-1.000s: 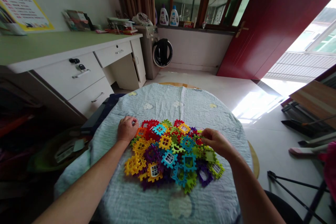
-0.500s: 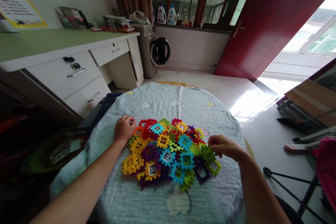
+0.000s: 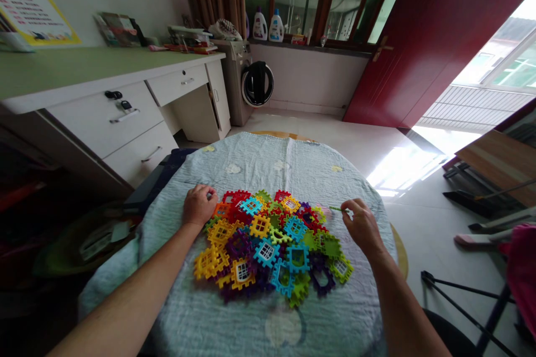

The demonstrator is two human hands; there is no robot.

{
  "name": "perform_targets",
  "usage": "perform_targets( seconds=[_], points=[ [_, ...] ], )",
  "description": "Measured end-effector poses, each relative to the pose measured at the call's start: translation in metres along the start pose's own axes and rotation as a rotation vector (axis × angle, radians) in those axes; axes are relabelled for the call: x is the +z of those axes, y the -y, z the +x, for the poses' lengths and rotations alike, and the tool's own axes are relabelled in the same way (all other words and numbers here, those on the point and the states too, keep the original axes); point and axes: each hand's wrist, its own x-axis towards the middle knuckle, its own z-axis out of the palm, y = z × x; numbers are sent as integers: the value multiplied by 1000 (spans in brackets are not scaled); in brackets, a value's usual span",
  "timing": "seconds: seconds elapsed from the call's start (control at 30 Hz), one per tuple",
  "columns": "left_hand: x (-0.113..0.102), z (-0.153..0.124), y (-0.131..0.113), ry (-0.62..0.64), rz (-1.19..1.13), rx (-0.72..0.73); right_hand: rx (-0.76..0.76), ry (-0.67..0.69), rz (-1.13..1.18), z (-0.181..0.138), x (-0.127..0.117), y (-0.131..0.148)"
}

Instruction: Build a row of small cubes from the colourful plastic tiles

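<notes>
A heap of notched plastic building pieces (image 3: 260, 226) in several colours lies on the cloth-covered table. My right hand (image 3: 363, 224) is raised off the heap's right side, pinching a green building piece (image 3: 336, 208) that shows nearly edge-on and points left. At the heap's left edge my left hand (image 3: 200, 204) rests with curled fingers, beside an orange piece (image 3: 221, 210) and red pieces (image 3: 238, 201). Whether anything is inside those fingers is hidden. Below my right hand lie green pieces (image 3: 330, 246) and a dark purple frame (image 3: 321, 278).
The round table wears a pale blue cloth (image 3: 288, 164). Behind it stand a white desk (image 3: 188, 89), a washing machine (image 3: 238, 78) with its door open, and a red door (image 3: 402, 50). A black-legged stand (image 3: 464, 295) is at the lower right.
My right hand has lifted a green piece from the heap's right side and moved it up and to the right. My left hand stays in place.
</notes>
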Motion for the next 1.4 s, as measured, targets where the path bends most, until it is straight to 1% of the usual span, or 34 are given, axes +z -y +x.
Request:
perform_targets(
  seconds=[0.1,0.13,0.2,0.27,0.3,0.37,0.47,0.53,0.67,0.73,0.83,0.93,1.07,1.13,1.2,1.23,1.37,1.4],
  points=[
    [-1,0,-1,-2,0,-5,0,219,-132,-4,6,-7],
    [-1,0,-1,-1,-2,-7,8,266,-145,-5,5,-8],
    [-1,0,-1,4,-7,-7,14,293,-137,-5,-2,-8],
    [0,0,-1,5,-9,-4,-16,299,-92,-5,-14,-6],
    [0,0,-1,4,-9,-1,-42,322,-61,-6,-20,-3],
    [0,0,-1,3,-9,4,-100,417,-5,-12,-30,4],
    [-1,1,-1,1,-7,3,-140,578,-4,-25,-30,21],
    [-1,1,-1,0,-1,-1,-120,620,-57,-33,-23,32],
    [-2,1,-2,7,6,4,-90,608,-128,-38,-11,45],
    [-2,1,-2,7,5,4,-117,601,-87,-36,-13,45],
    [-2,1,-3,1,4,0,-135,596,54,-28,-20,37],
    [-2,1,-3,1,0,2,-8,571,203,-18,-26,25],
    [0,1,-1,9,-9,15,230,591,269,-9,-22,9],
    [0,1,0,6,-12,14,293,633,281,-7,-16,4],
    [1,1,1,2,-14,11,293,636,258,-7,-10,-1],
    [1,1,1,0,-15,10,269,603,219,-7,-8,-3],
    [0,0,1,-9,-12,13,122,342,-6,-10,-3,-13],
    [0,0,1,-9,-11,15,103,306,-52,-11,-2,-15]
  ],
)
